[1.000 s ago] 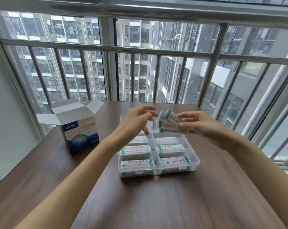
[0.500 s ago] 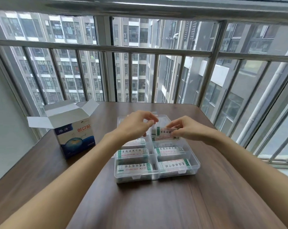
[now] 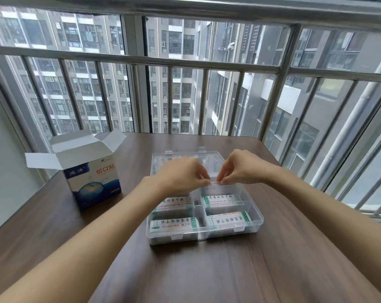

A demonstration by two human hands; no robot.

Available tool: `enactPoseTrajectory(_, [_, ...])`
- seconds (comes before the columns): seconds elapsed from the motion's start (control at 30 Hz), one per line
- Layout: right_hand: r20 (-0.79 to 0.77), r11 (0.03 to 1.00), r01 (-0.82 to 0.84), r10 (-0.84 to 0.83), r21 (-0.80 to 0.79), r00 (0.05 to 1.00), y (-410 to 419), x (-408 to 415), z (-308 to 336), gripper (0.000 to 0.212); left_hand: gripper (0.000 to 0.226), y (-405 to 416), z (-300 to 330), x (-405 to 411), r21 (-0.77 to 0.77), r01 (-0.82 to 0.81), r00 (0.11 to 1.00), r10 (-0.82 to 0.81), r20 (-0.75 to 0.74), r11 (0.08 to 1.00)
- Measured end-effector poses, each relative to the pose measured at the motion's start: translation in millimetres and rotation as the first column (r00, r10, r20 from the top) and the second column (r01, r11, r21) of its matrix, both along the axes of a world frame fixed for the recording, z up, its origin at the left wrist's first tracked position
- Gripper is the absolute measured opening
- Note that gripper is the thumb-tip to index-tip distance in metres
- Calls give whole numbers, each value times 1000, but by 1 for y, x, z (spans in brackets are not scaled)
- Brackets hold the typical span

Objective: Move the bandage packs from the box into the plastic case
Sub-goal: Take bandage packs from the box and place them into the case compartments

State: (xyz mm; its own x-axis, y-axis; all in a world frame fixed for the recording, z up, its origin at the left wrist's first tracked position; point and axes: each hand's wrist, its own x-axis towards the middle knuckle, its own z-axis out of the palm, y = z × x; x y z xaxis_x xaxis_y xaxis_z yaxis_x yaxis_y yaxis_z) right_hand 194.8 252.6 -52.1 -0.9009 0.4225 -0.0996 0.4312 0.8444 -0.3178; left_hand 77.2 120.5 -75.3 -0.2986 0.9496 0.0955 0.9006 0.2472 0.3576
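Head view. The clear case (image 3: 254, 224) sits mid-surface with its lid laid open toward the far edge. Four near compartments each hold packs (image 3: 227, 220), long axes running left to right; their green-and-white print is not legible. The left hand (image 3: 180, 177) and right hand (image 3: 242, 169) meet over a far compartment, fingers pinching a pack (image 3: 215, 183) at its ends, mostly hidden. The box (image 3: 93, 180), flaps open, stands toward the surface's (image 3: 207, 270) far-left corner, marked "创口贴".
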Motion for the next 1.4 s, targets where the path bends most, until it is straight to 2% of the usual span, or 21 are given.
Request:
enactPoseTrajectory(0.17, [53, 983, 1, -11, 183, 999, -10, -8, 9, 15, 19, 7, 8, 0, -77, 10, 989, -21, -143, 997])
enactPoseTrajectory(0.23, [66, 961, 77, -98, 265, 993, -8, -8, 16, 19, 18, 11, 10, -1, -108, 3, 986, -21, -165, 994])
enactPoseTrajectory(0.3, [149, 926, 145, -208, 348, 967, -7, -8, 22, 22, 17, 14, 12, -2, -129, -1, 984, -23, -179, 992])
enactPoseTrajectory(0.4, [372, 944, 118, -234, 309, 898, -13, -16, 24, 10, 16, 16, 14, -1, -158, 7, 972, -44, -229, 987])
enactPoseTrajectory(0.5, [553, 963, 119, -237, 241, 798, -18, -28, 22, 28, 18, 18, 13, 2, -149, 26, 925, -80, -371, 989])
enactPoseTrajectory(0.57, [601, 975, 179, -222, 132, 768, -13, -31, 23, 34, 20, 19, 11, 4, -133, 39, 894, -94, -439, 990])
enactPoseTrajectory(0.67, [584, 958, 285, -240, 16, 776, -1, -27, 23, 36, 21, 19, 11, 2, -158, 41, 913, -101, -395, 987])
enactPoseTrajectory(0.8, [581, 958, 282, -261, 57, 771, 0, -22, 22, 35, 17, 18, 13, -4, -175, 34, 953, -85, -292, 984])
enactPoseTrajectory(0.87, [591, 959, 273, -263, 75, 762, -3, -24, 19, 33, 17, 18, 13, -4, -169, 19, 954, -68, -291, 985])
enactPoseTrajectory(0.97, [608, 944, 329, -255, -10, 752, -3, -26, 14, 30, 17, 18, 12, -4, -187, 10, 952, -67, -299, 982])
enactPoseTrajectory(1.03, [604, 937, 345, -242, -57, 759, 2, -22, 14, 29, 18, 19, 11, -6, -219, 22, 967, -77, -241, 975])
enactPoseTrajectory(1.1, [512, 955, 295, -244, -18, 824, 5, -14, 14, 29, 18, 19, 10, -9, -226, 31, 979, -75, -187, 974])
enactPoseTrajectory(1.13, [430, 970, 237, -235, 50, 872, 5, -10, 14, 28, 18, 20, 9, -11, -225, 34, 983, -74, -170, 974])
enactPoseTrajectory(1.2, [247, 976, 124, -167, 179, 954, 7, -4, 14, 23, 18, 20, 9, -12, -228, 37, 986, -73, -153, 973])
enactPoseTrajectory(1.23, [199, 978, 89, -126, 186, 972, 9, -3, 14, 21, 18, 20, 9, -12, -230, 33, 986, -69, -153, 973])
enactPoseTrajectory(1.3, [216, 995, 22, -43, 102, 975, 11, -3, 13, 21, 19, 20, 10, -12, -238, 21, 985, -60, -162, 971])
enactPoseTrajectory(1.4, [286, 1000, 7, 2, -30, 958, 13, -2, 8, 26, 20, 22, 10, -11, -254, 13, 985, -56, -166, 967])
